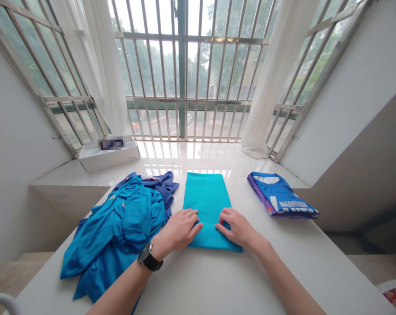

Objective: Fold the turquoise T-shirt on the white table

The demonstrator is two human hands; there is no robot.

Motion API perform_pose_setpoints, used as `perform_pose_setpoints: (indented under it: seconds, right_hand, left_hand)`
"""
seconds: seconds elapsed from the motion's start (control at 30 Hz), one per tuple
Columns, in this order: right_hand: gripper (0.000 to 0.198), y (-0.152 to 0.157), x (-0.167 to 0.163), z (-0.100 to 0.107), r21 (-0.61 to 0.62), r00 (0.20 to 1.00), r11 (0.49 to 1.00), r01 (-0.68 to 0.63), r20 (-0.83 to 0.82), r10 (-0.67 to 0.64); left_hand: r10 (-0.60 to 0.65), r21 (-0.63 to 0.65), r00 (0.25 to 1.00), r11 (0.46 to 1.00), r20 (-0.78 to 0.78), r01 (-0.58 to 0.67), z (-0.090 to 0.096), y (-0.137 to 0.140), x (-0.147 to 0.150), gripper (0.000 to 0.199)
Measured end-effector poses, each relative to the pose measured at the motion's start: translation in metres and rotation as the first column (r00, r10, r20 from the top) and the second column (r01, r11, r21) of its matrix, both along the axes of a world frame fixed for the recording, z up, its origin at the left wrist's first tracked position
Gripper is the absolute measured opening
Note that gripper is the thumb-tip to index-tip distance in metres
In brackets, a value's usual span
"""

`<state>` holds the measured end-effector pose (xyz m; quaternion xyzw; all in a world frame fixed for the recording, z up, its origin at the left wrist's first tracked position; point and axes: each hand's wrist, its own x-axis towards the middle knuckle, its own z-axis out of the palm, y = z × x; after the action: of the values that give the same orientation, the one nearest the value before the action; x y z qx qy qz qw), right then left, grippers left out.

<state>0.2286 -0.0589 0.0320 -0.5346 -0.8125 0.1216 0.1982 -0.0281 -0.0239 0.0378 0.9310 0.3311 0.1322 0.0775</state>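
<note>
A turquoise garment (206, 192), folded into a neat flat rectangle, lies on the white table in front of me. My left hand (181, 225) rests on its left edge, fingers laid out on the cloth and thumb apart from them. On the right edge sits my right hand (237, 227), its fingers bent and touching the fabric, with cloth showing between thumb and forefinger. Close to my left forearm, which wears a black watch (148, 257), is a loose heap of blue garments (129, 218). A darker navy garment (167, 186) shows from under that heap.
On the right of the white table (198, 284) lies a folded stack with a blue shirt lettered MARATHON (276, 192) above purple cloth. A white box (109, 157) stands at the back left on the sill. Behind are barred windows and a white curtain (266, 100).
</note>
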Motion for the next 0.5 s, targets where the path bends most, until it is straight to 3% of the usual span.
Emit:
perform_pose_setpoints:
  seconds: [0.17, 0.3, 0.5]
  right_hand:
    - [0.029, -0.011, -0.011, 0.014, -0.146, 0.997, 0.987, -0.061, -0.061, 0.052]
    - [0.034, -0.016, -0.018, 0.025, -0.283, 0.975, 0.942, -0.180, -0.178, 0.133]
    - [0.022, -0.024, -0.040, 0.026, -0.336, 0.929, 0.892, -0.303, -0.313, 0.198]
  left_hand:
    - [0.040, 0.030, 0.999, 0.999, 0.012, -0.041, 0.001, 0.002, 0.002, 0.029]
    - [0.051, 0.026, 0.999, 0.998, 0.016, -0.051, 0.003, 0.000, 0.004, 0.026]
    - [0.103, 0.035, 0.993, 0.994, -0.053, -0.101, 0.004, -0.007, 0.012, 0.025]
